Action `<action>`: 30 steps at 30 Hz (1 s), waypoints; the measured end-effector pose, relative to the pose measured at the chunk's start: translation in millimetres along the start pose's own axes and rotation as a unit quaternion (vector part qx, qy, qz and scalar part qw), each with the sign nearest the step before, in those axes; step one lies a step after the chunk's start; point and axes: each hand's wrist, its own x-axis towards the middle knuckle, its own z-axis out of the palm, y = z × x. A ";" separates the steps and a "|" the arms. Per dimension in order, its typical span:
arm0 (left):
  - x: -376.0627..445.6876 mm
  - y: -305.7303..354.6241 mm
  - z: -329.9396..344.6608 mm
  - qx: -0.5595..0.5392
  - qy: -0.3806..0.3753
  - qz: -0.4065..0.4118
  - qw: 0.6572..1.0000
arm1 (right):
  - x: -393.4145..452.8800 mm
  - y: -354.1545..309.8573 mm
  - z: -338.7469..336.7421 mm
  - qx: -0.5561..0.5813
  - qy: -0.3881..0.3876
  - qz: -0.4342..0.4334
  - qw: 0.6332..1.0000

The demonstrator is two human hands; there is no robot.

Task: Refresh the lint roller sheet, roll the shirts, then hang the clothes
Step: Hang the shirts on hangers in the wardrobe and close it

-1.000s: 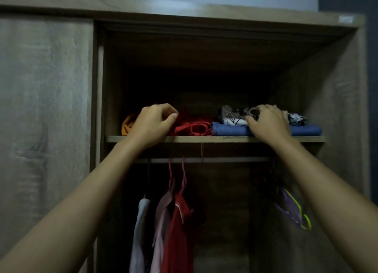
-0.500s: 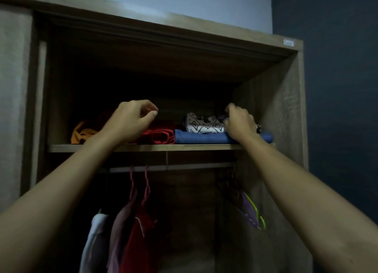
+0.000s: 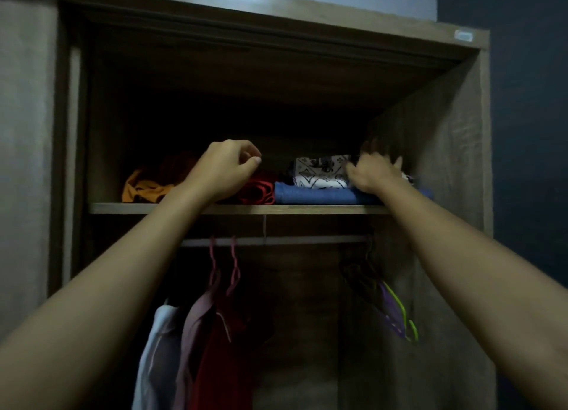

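Dark, seemingly open space tops the folded clothes, hemmed rightward by the wardrobe wall.

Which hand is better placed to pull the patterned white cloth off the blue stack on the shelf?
Right. The right hand already rests at the patterned cloth atop the blue fabric. The left hand hovers over the red clothes, farther away.
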 end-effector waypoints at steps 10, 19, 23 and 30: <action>11.8 -32.7 -26.0 0.030 -0.024 -0.083 0.996 | -41.3 -120.2 -25.7 0.183 -0.161 -0.257 0.935; 1.3 -43.3 -28.0 0.068 -0.158 -0.092 0.981 | -51.3 -155.4 1.6 0.082 -0.185 -0.298 0.933; -2.5 -44.1 -27.9 0.067 -0.171 -0.087 0.979 | -45.1 -170.5 14.9 0.010 -0.098 -0.303 0.948; 4.9 -59.4 -27.0 0.051 -0.184 -0.091 0.977 | -38.2 -170.2 24.8 0.063 0.059 -0.264 0.961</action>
